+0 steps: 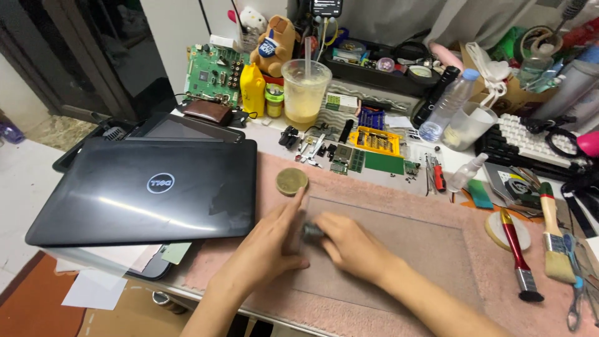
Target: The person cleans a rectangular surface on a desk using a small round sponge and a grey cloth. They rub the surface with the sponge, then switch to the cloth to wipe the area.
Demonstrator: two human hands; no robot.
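Both hands [312, 240] pinch a small grey part [311, 233] (cup [306, 87] half full).

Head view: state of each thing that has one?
Laptop: lid shut, flat on table.
Plastic cup: open, partly full, straw in.
Water bottle: capped, upright.
Small dark part: held between left hand and right hand.
Red-handled brush: lying flat.

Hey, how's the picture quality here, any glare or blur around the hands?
Head view: a bright streak of glare runs across the closed black laptop; the left hand and right hand look soft with motion blur, so the small dark object between them is hard to make out; the edges bow like a wide lens; the lighting is even, the shadows soft.
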